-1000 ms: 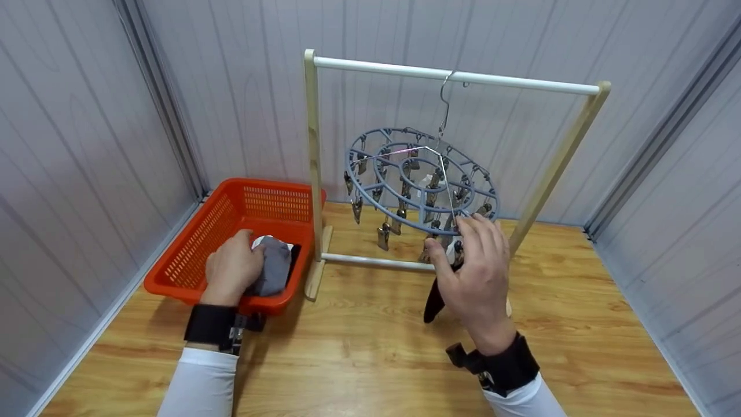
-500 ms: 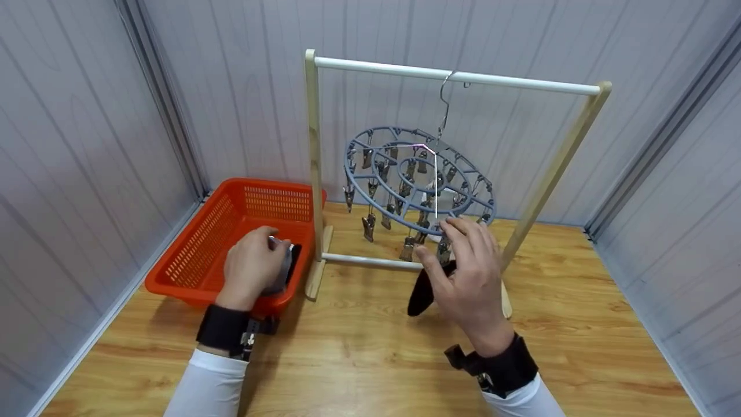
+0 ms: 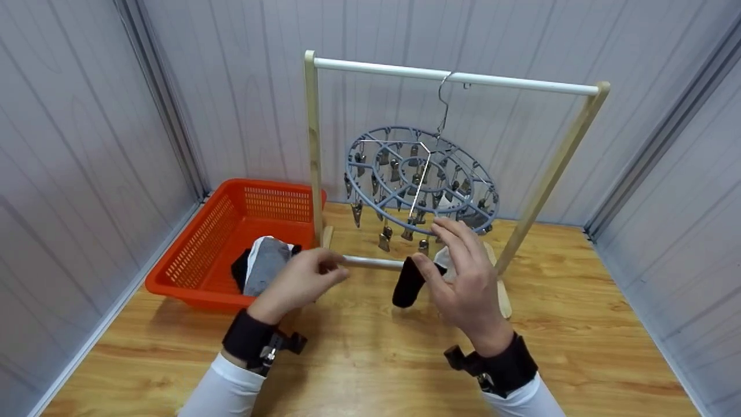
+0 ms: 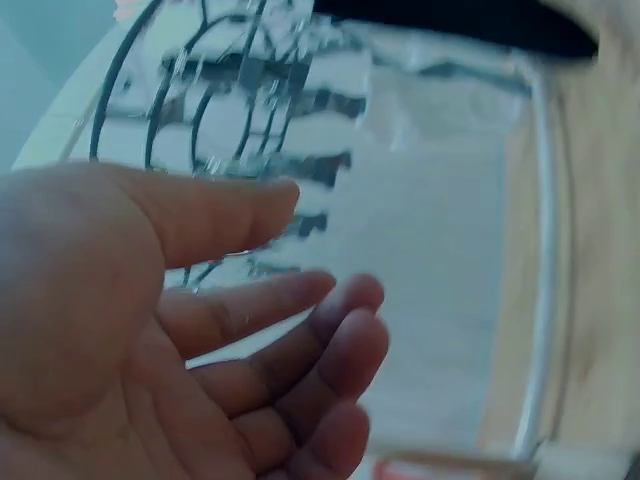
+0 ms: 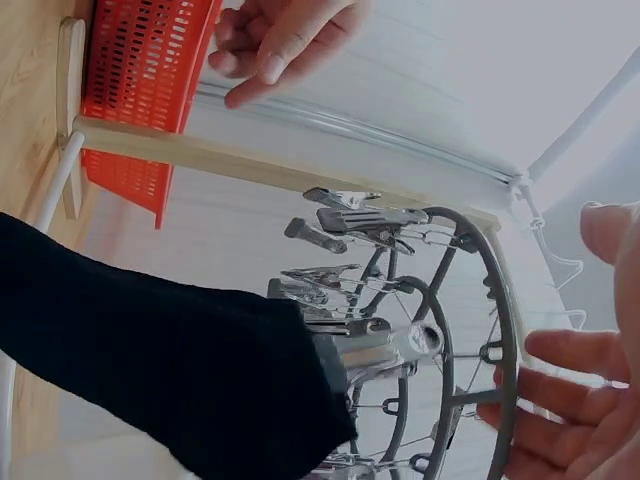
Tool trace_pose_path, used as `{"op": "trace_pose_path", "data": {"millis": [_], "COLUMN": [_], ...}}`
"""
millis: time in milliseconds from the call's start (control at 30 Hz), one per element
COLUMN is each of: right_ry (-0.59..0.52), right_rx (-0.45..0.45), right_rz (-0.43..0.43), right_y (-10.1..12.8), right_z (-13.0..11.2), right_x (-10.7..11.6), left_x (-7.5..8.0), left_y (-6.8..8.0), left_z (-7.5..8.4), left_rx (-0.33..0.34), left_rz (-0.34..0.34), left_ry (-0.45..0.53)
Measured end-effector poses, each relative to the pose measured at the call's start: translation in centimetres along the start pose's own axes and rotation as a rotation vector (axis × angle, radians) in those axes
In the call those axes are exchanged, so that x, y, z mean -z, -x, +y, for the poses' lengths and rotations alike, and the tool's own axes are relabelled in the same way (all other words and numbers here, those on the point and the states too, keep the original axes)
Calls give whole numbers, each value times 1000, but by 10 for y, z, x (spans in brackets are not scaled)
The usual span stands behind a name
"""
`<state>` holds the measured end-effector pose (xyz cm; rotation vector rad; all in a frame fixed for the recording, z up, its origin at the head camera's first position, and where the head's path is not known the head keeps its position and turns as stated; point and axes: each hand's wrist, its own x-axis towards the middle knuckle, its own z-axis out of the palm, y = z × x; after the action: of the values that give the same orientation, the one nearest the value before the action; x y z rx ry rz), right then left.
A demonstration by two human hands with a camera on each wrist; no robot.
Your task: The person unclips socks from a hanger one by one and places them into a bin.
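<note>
Left hand (image 3: pixel 298 284): fingers loosely curled, relaxed, holding nothing; the left wrist view shows the palm bare w/ fingers (image 4: pixel 300 330) spread a little. It hangs above the table (image 3: pixel 359 359), just off the 3 o'clock corner of the orange basket (image 3: pixel 197 243), thumb and fingertips pointing toward the rack's lower bar.

Right hand (image 3: pixel 466 284): fingers extended and spread, not gripping; fingertips up near the 6 o'clock rim of the grey-blue round clip hanger (image 3: pixel 419 176). Thumb sits right by the top of the black sock (image 3: pixel 408 282); can't tell if it touches. Sock hangs down from a metal clip at the hanger's near edge; the right wrist view shows the clip biting the sock's top edge (image 5: pixel 200 390).

Both forearms come in from 6 o'clock, white sleeves, black wrist straps.

Hanger hooks onto the top bar of a wooden rack (image 3: pixel 312 162) standing mid-table. Basket at approx 9 o'clock of the rack holds a grey sock (image 3: pixel 265 266) plus dark fabric. Wood-grain table, grey panelled walls on three sides.
</note>
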<state>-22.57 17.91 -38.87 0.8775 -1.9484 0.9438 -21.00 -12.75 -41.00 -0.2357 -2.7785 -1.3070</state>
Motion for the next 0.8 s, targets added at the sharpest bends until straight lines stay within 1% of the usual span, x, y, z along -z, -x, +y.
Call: {"op": "trace_pose_path", "data": {"millis": [67,167,267,333,400,500,533,667,800], "right_ry": [-21,-24,26,67,113,161,173,190,200], "right_rx": [10,21,10,-13,-45,-94,-110,-157,-176], "right_rz": [25,81,129,139,122,73,54,8,-25], "right_y": [-1,-4,-5,-5,-5,-4,-3,-1,-2], "right_z": [1,3,5,6,6,6,5,4,1], "right_x": [1,1,1,1,1,0,0,-1,-2], "left_x": [-10,-24,-37,-46,-53,-63,-65,-70,-72], "left_y": [-2,-4,-3,-2,-1,0,0,0,-2], "left_z": [2,4,6,7,7,6,6,4,4], "left_rx": [-32,-63,-64,-84,-101,-129,-130,-134,-143], "left_rz": [-32,-37,-36,-42,-54,-73,-82,-108,-107], "left_ry": [29,43,81,100,120,135,138,140,146]}}
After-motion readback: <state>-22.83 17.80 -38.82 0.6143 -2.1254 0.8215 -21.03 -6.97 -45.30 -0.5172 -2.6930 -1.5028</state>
